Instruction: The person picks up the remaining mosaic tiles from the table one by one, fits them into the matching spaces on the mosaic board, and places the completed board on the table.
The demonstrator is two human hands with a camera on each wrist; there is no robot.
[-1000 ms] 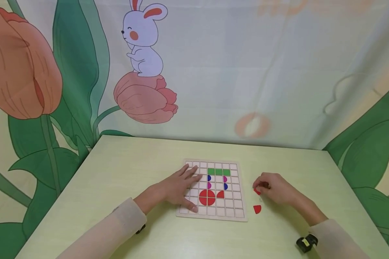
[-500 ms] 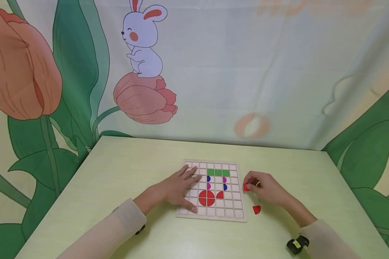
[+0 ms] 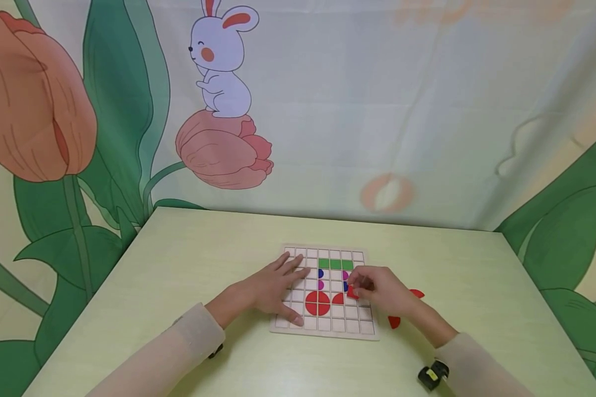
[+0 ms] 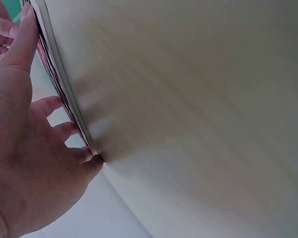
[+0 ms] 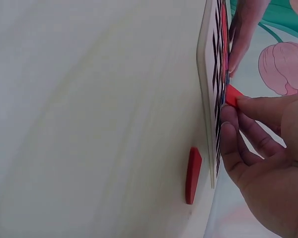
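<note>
Since a second ago, the right hand (image 3: 384,286) has been moved left, off the table (image 3: 218,242) and over the right part of the board (image 3: 336,325), and a red piece (image 3: 352,293) has been brought along in it. The left hand (image 3: 273,286) has been kept in the same spot.

Nearest of all, two pale sleeves (image 3: 164,353) are seen, and a small black box (image 3: 431,375) is worn at the right wrist. One loose red piece (image 3: 394,322) is seen to the right of the board, next to the right arm (image 3: 429,320). Another loose one (image 3: 417,293) is partly hidden past that arm.

The left side of the board is covered by the left hand, with its fingers spread wide and nothing gripped. In the right hand, the red piece is pinched by thumb and fingers, just right of a lone red quarter (image 3: 338,299). Whether the board is touched by that piece cannot be told. Farther left, a red circle (image 3: 311,298) is made from four quarters.

Beyond these, blue and purple half circles (image 3: 320,273) are set in two short lines. Past them, three green squares (image 3: 335,264) are lined up. Behind the table, a cloth (image 3: 328,110) is hung, with a white rabbit (image 3: 225,91) printed on it.
</note>
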